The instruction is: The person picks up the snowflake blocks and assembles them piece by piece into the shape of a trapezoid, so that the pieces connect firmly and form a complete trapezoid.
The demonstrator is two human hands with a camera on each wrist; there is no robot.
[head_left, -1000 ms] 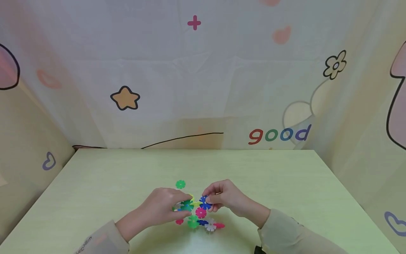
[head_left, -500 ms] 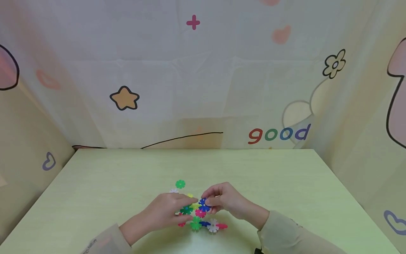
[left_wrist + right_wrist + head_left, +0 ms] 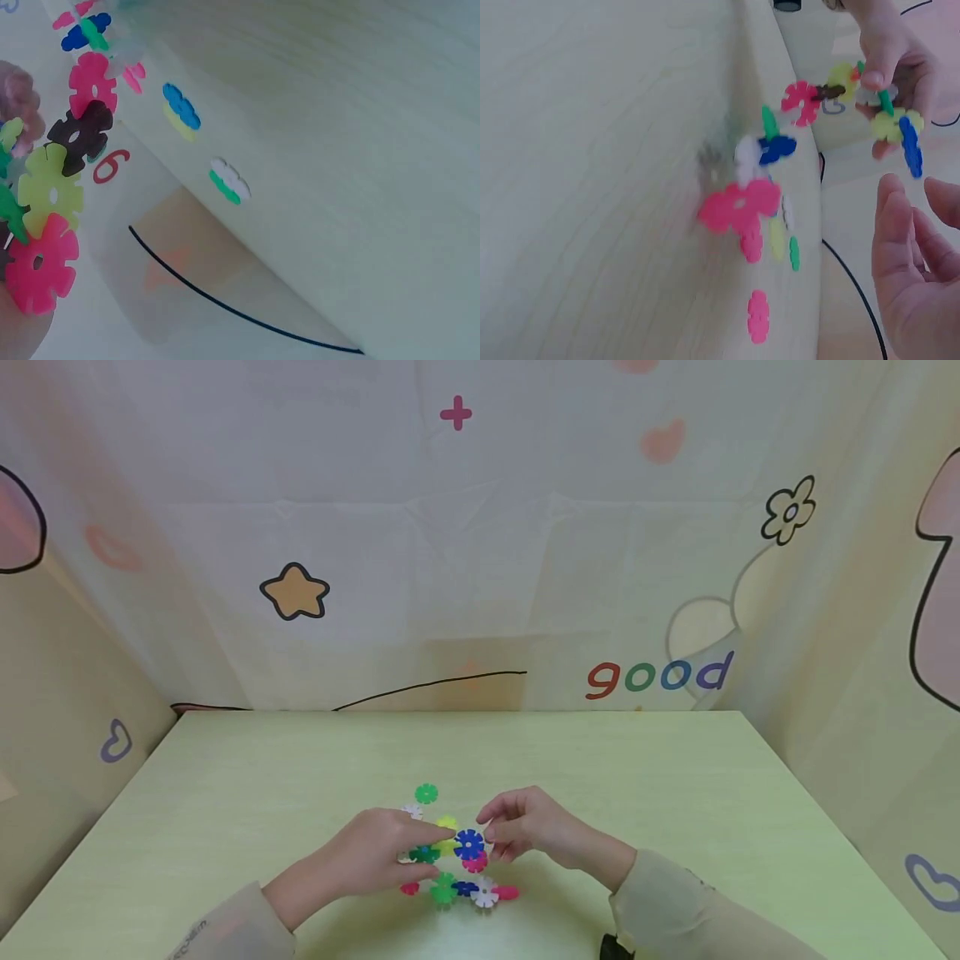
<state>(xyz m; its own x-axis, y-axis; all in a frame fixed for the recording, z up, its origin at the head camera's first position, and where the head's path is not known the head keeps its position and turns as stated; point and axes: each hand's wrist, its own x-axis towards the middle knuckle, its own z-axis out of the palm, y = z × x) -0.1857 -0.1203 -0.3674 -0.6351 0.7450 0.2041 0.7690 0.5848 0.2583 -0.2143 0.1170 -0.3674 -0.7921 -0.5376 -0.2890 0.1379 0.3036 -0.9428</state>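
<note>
My left hand (image 3: 382, 852) pinches a green snowflake disc (image 3: 886, 100) in a linked chain of plastic snowflake discs. Yellow (image 3: 69, 184), dark brown (image 3: 94, 135) and pink (image 3: 60, 259) discs belong to that chain. At the end near my right hand, a blue disc (image 3: 469, 845) joins a yellow disc (image 3: 886, 127). The chain's lower run shows a light green (image 3: 444, 887), a dark blue, a white (image 3: 484, 893) and a pink disc. My right hand (image 3: 540, 828) hovers just right of the blue disc, thumb and fingers apart, holding nothing.
Loose discs lie on the pale table (image 3: 637, 777): a green one (image 3: 427, 793), a white one (image 3: 411, 811) and several more, including pink (image 3: 758, 316). A printed cloth (image 3: 375, 568) walls the back and sides. A black object (image 3: 617, 947) shows by the right sleeve.
My right hand has let go of the blue disc, which stays on the chain. My left hand has drawn the chain slightly to the left.
</note>
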